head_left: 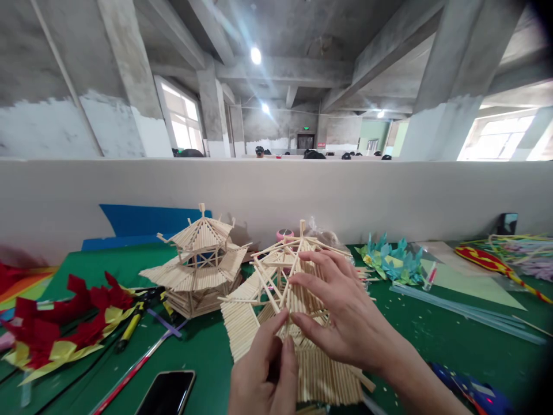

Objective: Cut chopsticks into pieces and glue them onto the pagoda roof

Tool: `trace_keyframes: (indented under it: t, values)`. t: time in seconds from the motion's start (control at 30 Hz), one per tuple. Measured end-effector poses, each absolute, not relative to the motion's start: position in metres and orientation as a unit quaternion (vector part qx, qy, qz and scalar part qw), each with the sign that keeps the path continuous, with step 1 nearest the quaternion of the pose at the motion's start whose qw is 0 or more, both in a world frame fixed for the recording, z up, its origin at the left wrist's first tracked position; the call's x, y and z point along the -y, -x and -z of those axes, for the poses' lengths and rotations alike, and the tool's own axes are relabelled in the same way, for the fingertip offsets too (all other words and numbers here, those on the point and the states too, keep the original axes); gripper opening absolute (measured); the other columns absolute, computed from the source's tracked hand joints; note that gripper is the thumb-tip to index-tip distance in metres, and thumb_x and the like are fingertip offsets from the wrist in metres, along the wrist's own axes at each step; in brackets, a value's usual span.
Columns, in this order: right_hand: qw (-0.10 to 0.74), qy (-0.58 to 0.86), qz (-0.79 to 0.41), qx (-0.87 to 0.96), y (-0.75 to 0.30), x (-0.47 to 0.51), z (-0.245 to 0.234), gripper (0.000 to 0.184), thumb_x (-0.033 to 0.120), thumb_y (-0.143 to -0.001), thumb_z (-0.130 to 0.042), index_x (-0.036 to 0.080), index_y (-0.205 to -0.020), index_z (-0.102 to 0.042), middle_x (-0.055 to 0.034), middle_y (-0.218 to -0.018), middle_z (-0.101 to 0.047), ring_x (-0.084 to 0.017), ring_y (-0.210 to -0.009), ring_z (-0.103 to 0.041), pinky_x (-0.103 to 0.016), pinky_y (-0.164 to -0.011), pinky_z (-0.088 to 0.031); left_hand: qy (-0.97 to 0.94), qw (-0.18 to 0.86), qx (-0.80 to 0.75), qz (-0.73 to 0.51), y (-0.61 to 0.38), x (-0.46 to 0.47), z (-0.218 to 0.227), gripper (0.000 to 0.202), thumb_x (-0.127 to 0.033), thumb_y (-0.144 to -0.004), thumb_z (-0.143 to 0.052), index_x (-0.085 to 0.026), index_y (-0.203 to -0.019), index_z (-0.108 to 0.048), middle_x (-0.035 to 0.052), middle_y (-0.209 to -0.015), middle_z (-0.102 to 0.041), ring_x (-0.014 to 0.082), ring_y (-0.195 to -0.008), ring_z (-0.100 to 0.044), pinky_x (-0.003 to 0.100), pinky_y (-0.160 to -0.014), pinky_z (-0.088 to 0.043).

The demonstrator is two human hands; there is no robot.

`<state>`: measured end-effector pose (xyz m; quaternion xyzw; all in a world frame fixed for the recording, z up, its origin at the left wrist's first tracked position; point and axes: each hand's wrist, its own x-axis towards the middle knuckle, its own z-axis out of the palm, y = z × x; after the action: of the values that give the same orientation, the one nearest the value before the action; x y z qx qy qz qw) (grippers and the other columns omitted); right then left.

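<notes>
In front of me stands a pavilion model (244,323) built of thin wooden sticks, with a partly covered upper roof and bare rafters on its left side. My left hand (265,369) is closed at the lower edge of that roof, with thumb and forefinger pinched on the end of a wooden stick (287,329). Spread over the roof's right slope, my right hand (341,305) rests its fingertips on the sticks, thumb and forefinger apart; it hides much of that slope. To the left is a second stick pavilion (194,274) with its roofs fully covered.
A phone (167,393), red-and-yellow paper craft (64,328) and yellow-handled pliers (129,325) lie left. On the right are a blue paper flower (391,259), pale blue strips (466,311) and a blue glue gun (470,389). A white partition (276,190) closes the back of the green table.
</notes>
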<state>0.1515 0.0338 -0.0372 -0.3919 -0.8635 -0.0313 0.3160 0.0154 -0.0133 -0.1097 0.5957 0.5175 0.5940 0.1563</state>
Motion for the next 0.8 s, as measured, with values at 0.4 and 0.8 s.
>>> trace_keyframes:
  t: [0.4,0.8]
  values:
    - [0.32,0.377,0.02,0.869,-0.1521,-0.032,0.0351,0.037,0.035,-0.072,-0.056,0.024,-0.108,-0.052,-0.0053,-0.125,-0.042,-0.025,-0.117,-0.031,-0.046,-0.098,-0.027,-0.584,0.154,-0.52,-0.604,-0.0214,0.013,0.1127,0.024,-0.028,-0.079,-0.049,-0.02,-0.101,-0.054,-0.0086,-0.044,-0.04,0.0087,-0.038,-0.034,0.018,-0.039,-0.028]
    - [0.316,0.391,0.013,0.864,-0.1511,-0.0329,0.0359,0.036,0.037,-0.074,-0.054,0.025,-0.108,-0.052,-0.0042,-0.127,-0.04,-0.025,-0.118,-0.03,-0.046,-0.099,-0.025,-0.563,0.161,-0.528,-0.615,-0.0233,0.0142,0.1075,0.024,-0.03,-0.076,-0.053,-0.02,-0.098,-0.056,-0.0099,-0.045,-0.032,0.0078,-0.038,-0.028,0.018,-0.037,-0.025]
